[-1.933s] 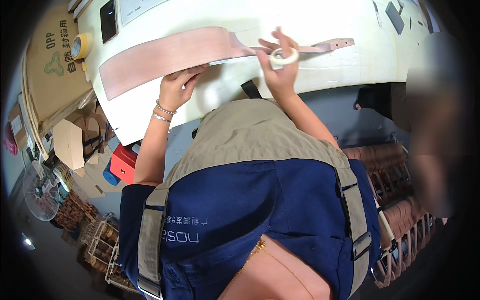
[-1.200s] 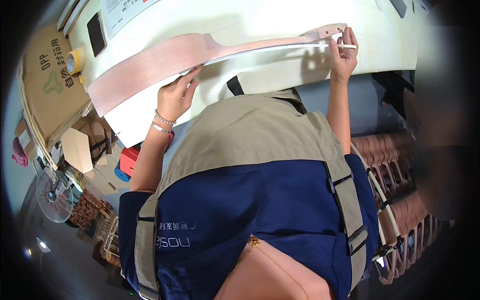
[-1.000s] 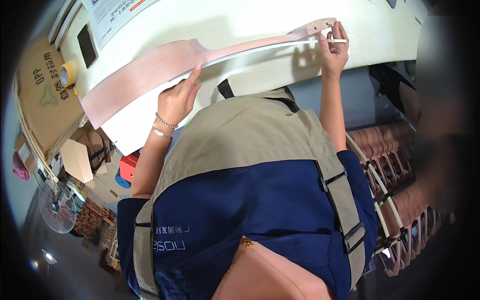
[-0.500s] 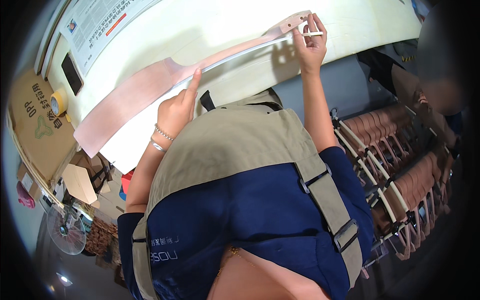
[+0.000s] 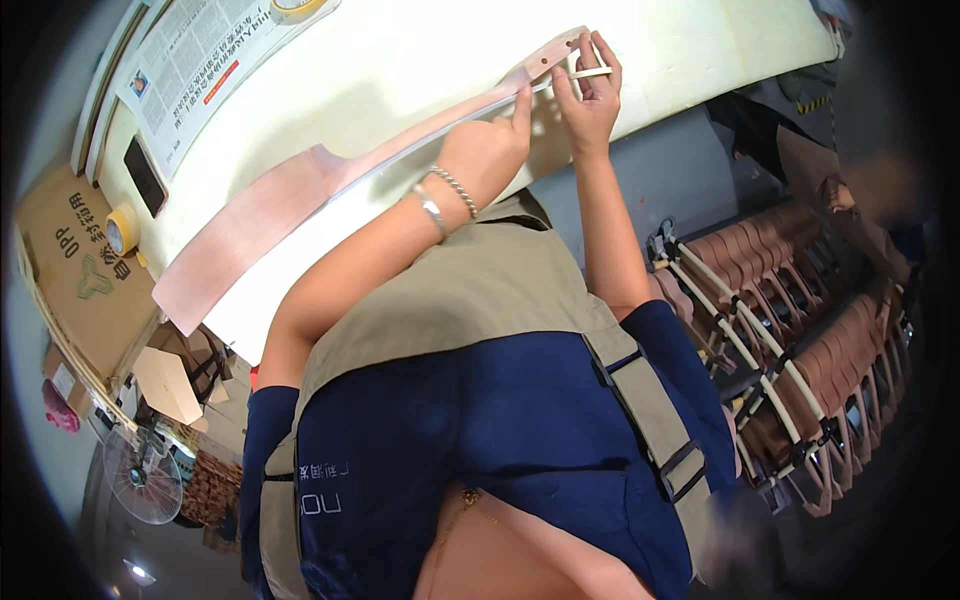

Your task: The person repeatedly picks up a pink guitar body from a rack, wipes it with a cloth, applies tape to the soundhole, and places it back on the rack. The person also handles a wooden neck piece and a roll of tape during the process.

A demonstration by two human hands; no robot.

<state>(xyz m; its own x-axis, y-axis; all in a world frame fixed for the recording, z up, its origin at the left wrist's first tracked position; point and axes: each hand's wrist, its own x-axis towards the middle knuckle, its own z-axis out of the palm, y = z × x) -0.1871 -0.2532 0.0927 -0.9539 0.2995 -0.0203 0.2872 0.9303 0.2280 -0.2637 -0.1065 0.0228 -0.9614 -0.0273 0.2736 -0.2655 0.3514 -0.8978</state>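
Observation:
A long pinkish-tan leather strap piece (image 5: 245, 235) lies across the table, broad at the left and narrowing to a tip with small holes at the right. A thin white strip (image 5: 400, 157) runs along its near edge. My left hand (image 5: 485, 150) presses its outstretched index finger on that edge near the holed end; its other fingers are curled, and the thumb is hidden. At the tip, my right hand (image 5: 592, 115) has a short white stick (image 5: 592, 72) between its fingers, its fingertips by the leather. Whether they also pinch the leather I cannot tell.
On the pale table (image 5: 700, 50) lie a newspaper (image 5: 185, 90), a phone (image 5: 146, 177) and two tape rolls (image 5: 122, 229). A cardboard box (image 5: 80, 250) stands at the left, a fan (image 5: 142, 475) below it. Racks of brown leather pieces (image 5: 760, 260) and another person (image 5: 850, 200) are at the right.
My left hand has slid right along the strap's edge, from its middle to close beside my right hand. The view has shifted slightly, bringing a second tape roll in at the top.

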